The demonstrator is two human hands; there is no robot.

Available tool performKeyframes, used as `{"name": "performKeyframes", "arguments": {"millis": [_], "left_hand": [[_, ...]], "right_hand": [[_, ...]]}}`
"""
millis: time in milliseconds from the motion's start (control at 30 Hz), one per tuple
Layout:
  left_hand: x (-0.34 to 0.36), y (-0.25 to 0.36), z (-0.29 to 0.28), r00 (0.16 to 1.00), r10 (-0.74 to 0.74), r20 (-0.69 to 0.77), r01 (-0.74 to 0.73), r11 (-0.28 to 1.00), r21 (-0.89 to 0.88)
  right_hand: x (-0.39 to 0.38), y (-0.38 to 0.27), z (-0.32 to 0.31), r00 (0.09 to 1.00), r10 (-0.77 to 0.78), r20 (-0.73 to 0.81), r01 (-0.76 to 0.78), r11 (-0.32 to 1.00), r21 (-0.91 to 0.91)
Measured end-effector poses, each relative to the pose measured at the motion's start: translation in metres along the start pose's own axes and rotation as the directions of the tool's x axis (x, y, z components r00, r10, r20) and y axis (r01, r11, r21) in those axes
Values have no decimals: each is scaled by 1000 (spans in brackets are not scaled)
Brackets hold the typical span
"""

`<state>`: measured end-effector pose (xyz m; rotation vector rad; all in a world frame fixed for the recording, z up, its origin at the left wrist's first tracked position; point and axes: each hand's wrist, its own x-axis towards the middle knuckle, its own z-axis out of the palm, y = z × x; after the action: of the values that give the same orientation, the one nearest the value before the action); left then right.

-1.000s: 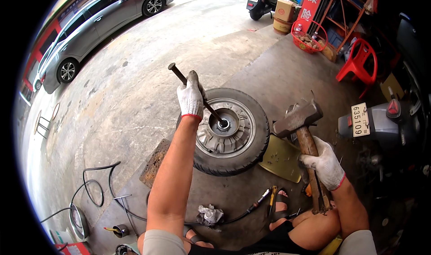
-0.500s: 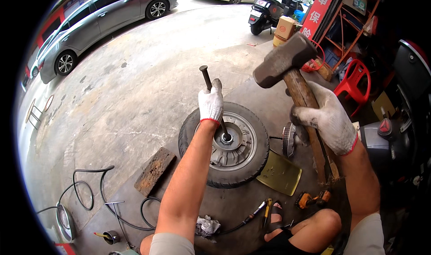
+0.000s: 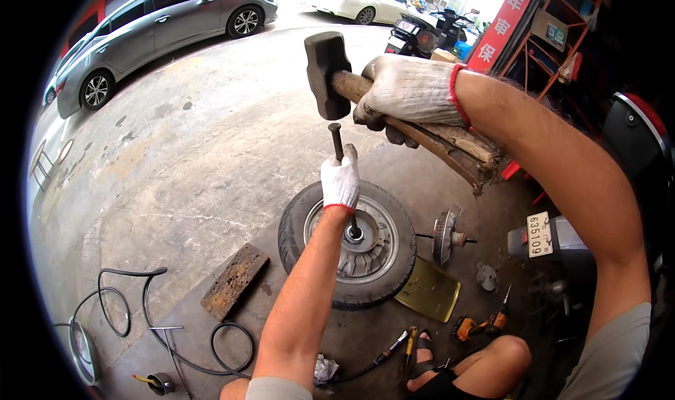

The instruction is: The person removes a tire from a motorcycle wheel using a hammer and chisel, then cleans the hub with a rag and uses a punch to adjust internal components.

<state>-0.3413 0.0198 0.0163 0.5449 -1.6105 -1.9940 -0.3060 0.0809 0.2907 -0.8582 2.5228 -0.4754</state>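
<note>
My left hand (image 3: pixel 340 182), in a white glove with a red cuff, is closed round a steel rod with a flared head (image 3: pixel 336 138). The rod stands nearly upright, its lower end in the hub of a wheel with a black tyre (image 3: pixel 380 287) lying flat on the ground. Above it, my gloved right hand (image 3: pixel 411 94) grips the split wooden handle of a sledgehammer (image 3: pixel 327 76). The hammer's dark steel head hangs just over the rod's top, apart from it in the picture.
Right of the wheel lie a hub part with an axle (image 3: pixel 444 237), a yellow tray (image 3: pixel 430 287) and an orange power drill (image 3: pixel 485 322). A worn block (image 3: pixel 235 280) and a black hose (image 3: pixel 151 294) are at left. A scooter (image 3: pixel 562 237) stands close at right.
My right hand has swung the sledgehammer leftward, bringing its head over the rod. The left hand keeps its hold on the rod. The whole view has shifted slightly.
</note>
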Motion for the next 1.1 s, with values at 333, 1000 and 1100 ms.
{"name": "performKeyframes", "arguments": {"millis": [333, 1000, 1100], "left_hand": [[-9, 1, 6, 999, -39, 20, 38, 999, 25], [-47, 19, -3, 986, 0, 165, -7, 999, 43], [-63, 63, -8, 981, 43, 189, -39, 999, -24]], "right_hand": [[-26, -32, -24, 974, -93, -205, 102, 994, 33], [-179, 146, 79, 938, 347, -21, -192, 567, 801], [-204, 175, 103, 933, 357, -47, -186, 589, 786]]}}
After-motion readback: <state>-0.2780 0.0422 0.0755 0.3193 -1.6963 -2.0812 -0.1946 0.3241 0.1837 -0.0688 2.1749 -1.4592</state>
